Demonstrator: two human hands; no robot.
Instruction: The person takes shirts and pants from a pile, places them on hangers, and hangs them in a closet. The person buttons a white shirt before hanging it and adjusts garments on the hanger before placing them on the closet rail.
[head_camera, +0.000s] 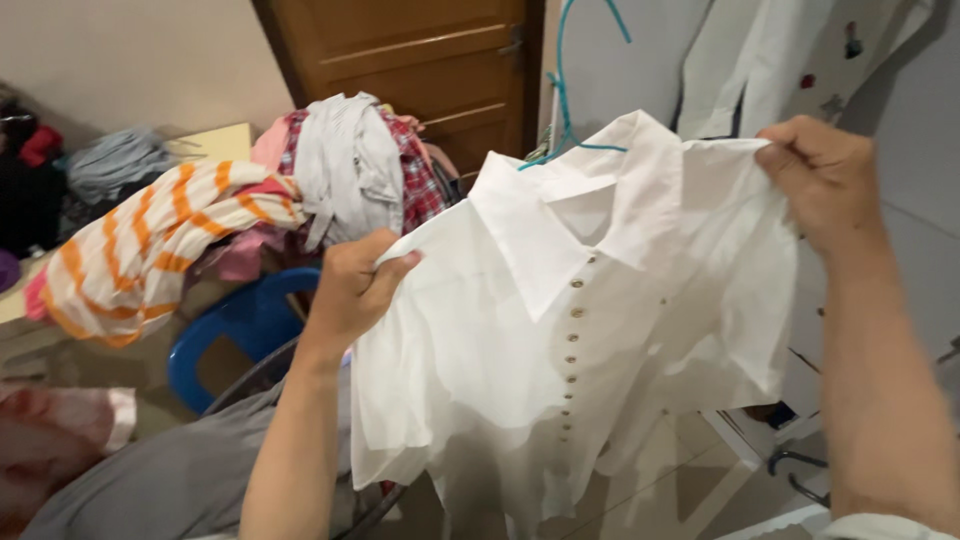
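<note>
white shirt (560, 330) hanging centre frame, spread btwn both hands, a teal hanger (562, 90) sitting in its collar. left hand (352, 290) is pinching the left shoulder edge, fingers closed on cloth; right hand (822, 180) is gripping the right shoulder, upper right, fist closed. fabric's looking thin, light, floppy, prob best held at shoulder seams or collar. clothes pile (340, 170) w/ striped orange garment (140, 250) is crowding a blue chair (245, 325) at left; wood door (410, 60) behind.
</note>
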